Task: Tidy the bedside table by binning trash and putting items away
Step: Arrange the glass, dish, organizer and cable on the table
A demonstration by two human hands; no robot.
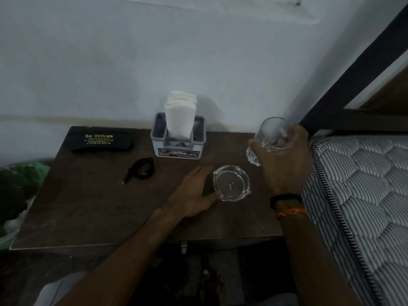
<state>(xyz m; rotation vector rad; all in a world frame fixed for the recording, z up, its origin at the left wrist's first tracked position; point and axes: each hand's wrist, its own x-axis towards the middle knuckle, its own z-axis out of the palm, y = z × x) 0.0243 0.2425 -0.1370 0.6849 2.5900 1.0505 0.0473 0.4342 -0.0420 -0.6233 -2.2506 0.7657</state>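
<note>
Bedside table point(88, 213) | right hand point(284, 166) grips glass point(274, 133) holding butts | left hand point(194, 193) fingers spread, touching ashtray point(231, 183)

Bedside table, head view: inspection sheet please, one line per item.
Surface: dark wooden table top, mostly bare at the front.
Job's things: glass ashtray; drinking glass holding scraps; crumpled wrapper.
Clutter: black spectacle case; tissue holder by the wall.
Hands: left hand flat, thumb touching the ashtray; right hand gripping the glass.
Cables: coiled black cable.
Surroundings: striped mattress to the right; green bag to the left.
</note>
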